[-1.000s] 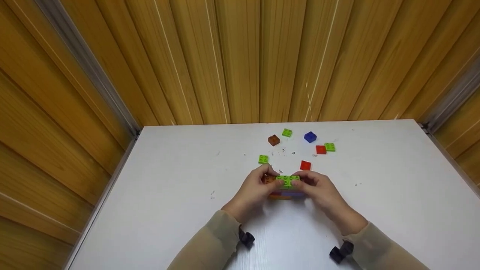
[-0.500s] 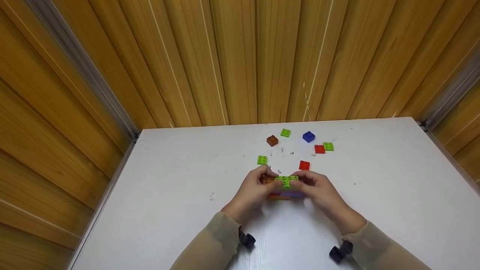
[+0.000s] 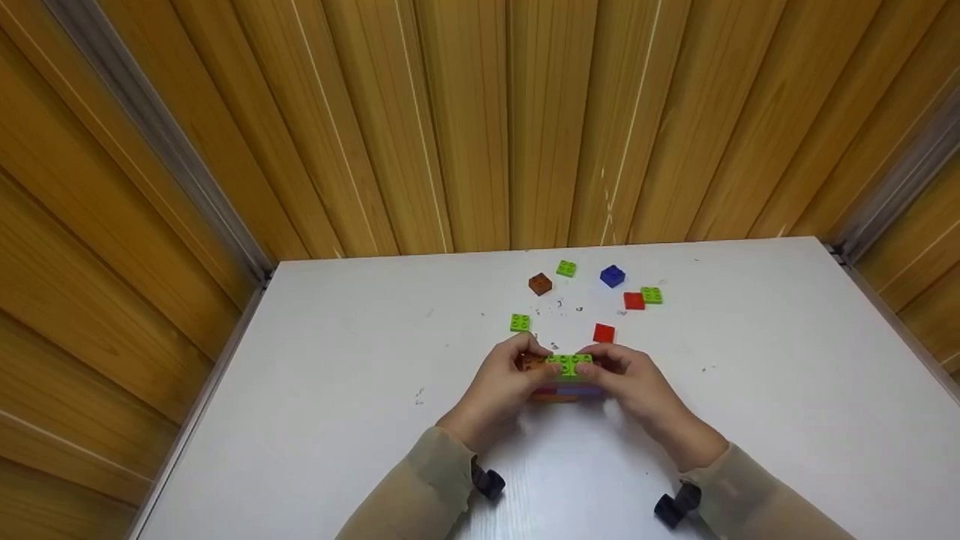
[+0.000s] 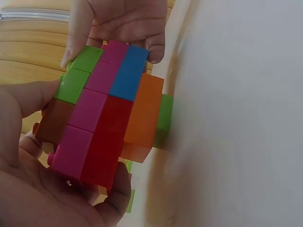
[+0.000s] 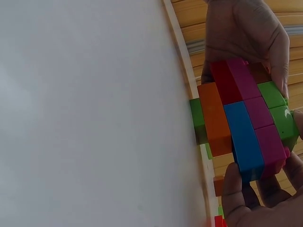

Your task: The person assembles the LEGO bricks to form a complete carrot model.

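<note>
Both hands hold one block assembly of toy building bricks (image 4: 98,111), near the middle of the table. It has layers: a green brick at the bottom, then orange, then red and blue, then several magenta bricks, with green bricks (image 3: 571,364) and brown on top. My left hand (image 3: 501,381) grips its left end, thumb on the upper bricks and fingers curled around the side. My right hand (image 3: 637,382) grips the other end the same way, its thumb pressed on a green brick and fingers under the blue brick (image 5: 244,139).
Beyond the hands on the white table (image 3: 337,360) lie loose bricks: a brown one (image 3: 540,284), a blue one (image 3: 613,276), red ones (image 3: 604,333) and green ones (image 3: 520,322). Small dark marks dot the tabletop. Wood-patterned panels (image 3: 450,127) stand behind and beside the table.
The head view has shifted slightly. The hands keep the same grip on the brick assembly, and the loose bricks lie as before.
</note>
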Motion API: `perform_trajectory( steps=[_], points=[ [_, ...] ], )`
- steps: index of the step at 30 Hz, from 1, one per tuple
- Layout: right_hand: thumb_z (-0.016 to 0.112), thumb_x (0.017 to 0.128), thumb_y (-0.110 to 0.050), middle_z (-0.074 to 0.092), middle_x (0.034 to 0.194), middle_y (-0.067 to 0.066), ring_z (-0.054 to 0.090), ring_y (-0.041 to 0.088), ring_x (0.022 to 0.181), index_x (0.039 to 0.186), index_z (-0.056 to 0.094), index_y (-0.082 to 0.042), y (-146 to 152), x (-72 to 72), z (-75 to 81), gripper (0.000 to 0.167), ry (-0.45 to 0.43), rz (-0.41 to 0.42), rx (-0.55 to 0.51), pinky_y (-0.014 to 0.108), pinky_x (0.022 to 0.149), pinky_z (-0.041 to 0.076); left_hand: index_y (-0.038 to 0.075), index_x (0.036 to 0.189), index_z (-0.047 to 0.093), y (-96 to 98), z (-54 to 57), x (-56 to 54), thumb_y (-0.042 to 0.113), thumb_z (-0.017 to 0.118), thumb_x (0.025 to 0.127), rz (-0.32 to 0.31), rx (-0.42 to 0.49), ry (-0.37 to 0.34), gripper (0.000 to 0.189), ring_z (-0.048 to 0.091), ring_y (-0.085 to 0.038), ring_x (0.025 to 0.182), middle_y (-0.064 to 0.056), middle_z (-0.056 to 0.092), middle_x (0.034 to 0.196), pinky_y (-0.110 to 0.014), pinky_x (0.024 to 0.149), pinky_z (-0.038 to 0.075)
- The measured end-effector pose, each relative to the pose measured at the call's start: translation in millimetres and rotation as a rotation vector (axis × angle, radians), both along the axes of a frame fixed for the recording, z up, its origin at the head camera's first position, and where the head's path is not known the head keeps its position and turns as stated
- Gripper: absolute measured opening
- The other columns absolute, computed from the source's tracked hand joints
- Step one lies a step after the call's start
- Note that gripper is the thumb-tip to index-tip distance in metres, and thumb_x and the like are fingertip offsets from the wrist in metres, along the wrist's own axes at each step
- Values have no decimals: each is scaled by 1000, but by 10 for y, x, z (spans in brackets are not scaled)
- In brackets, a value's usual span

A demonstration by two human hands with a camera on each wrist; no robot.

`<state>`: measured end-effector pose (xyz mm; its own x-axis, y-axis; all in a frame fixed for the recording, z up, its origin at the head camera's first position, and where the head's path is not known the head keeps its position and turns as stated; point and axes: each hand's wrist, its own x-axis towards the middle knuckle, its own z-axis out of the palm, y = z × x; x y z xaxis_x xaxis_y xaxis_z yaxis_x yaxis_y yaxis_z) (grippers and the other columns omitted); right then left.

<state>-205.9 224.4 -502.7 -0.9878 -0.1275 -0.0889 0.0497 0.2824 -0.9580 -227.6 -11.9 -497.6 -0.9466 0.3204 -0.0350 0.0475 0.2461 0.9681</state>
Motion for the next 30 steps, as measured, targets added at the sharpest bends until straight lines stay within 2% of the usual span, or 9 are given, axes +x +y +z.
perform_trajectory(
  steps=[6, 16, 20, 23, 27, 30],
  points=[
    [80, 108, -29, 78, 131, 7, 64, 17, 120, 135, 77, -6, 8, -9, -14, 36, -1, 14, -4, 20, 102, 54, 20, 111, 74, -31, 12, 36, 31, 85, 103, -2, -26, 8, 18, 63, -18, 107, 0, 73, 116, -33, 94, 53],
    [78, 109, -30, 76, 134, 8, 63, 18, 122, 141, 75, -6, 59, -24, -61, 40, -16, 34, -27, 19, 102, 55, 23, 113, 76, -48, 15, 10, 33, 87, 101, -8, -31, -25, 19, 59, -18, 108, 1, 69, 115, -34, 92, 50],
    [81, 107, -26, 71, 143, 14, 64, 18, 126, 152, 66, -4, 95, -24, -93, 53, -6, 55, -52, 17, 102, 56, 21, 114, 76, -51, 6, 6, 33, 88, 101, -16, -12, -42, 22, 64, -18, 114, 1, 72, 122, -32, 97, 55],
    [85, 103, -18, 66, 149, 20, 65, 24, 133, 159, 58, -1, 135, -21, -119, 65, 13, 75, -81, 17, 103, 57, 20, 115, 75, -48, 1, 3, 32, 88, 101, -17, -11, -51, 23, 66, -18, 117, 0, 73, 126, -32, 100, 57],
    [87, 99, -11, 68, 150, 20, 64, 34, 143, 152, 63, -2, 170, -14, -151, 59, 27, 87, -86, 16, 106, 57, 21, 116, 75, -50, 9, 0, 33, 87, 101, -14, -19, -64, 23, 64, -19, 119, -1, 70, 126, -32, 100, 58],
    [87, 98, -9, 72, 147, 16, 66, 33, 143, 144, 70, -4, 164, -17, -166, 49, 36, 81, -63, 16, 106, 57, 24, 118, 74, -85, 30, -20, 36, 87, 101, -38, -33, -86, 24, 64, -19, 120, 0, 69, 127, -34, 103, 59]
  ],
)
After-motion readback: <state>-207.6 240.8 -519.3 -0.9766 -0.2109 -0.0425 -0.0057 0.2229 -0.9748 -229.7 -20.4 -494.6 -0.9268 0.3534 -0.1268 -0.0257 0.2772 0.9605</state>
